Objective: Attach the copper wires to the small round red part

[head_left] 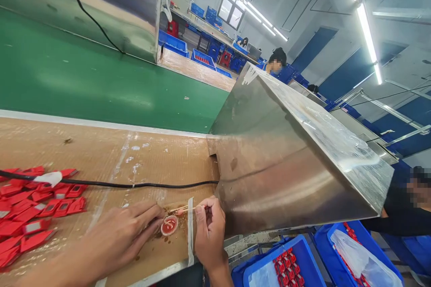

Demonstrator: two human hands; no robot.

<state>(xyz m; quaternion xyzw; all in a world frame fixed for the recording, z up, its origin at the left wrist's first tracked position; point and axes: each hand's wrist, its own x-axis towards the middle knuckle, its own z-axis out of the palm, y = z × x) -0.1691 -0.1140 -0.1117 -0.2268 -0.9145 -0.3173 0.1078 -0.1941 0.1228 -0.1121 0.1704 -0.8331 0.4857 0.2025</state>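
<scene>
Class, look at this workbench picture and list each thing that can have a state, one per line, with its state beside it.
left hand: flat on the bench, fingertips at the red dish
right hand: pinching a thin stick
stick: held level, tip over the dish
red dish: open, red liquid inside, spills around it
red parts: loose pile on the bench
black cable: lying across the bench
green belt: bare
blue bin: open, red parts inside

Left hand (124, 235) is pressing beside small red dish (169, 225) on cardboard-covered worktop (101, 152); right hand (209, 231) is pinching thin stick (183, 209) over it.
</scene>
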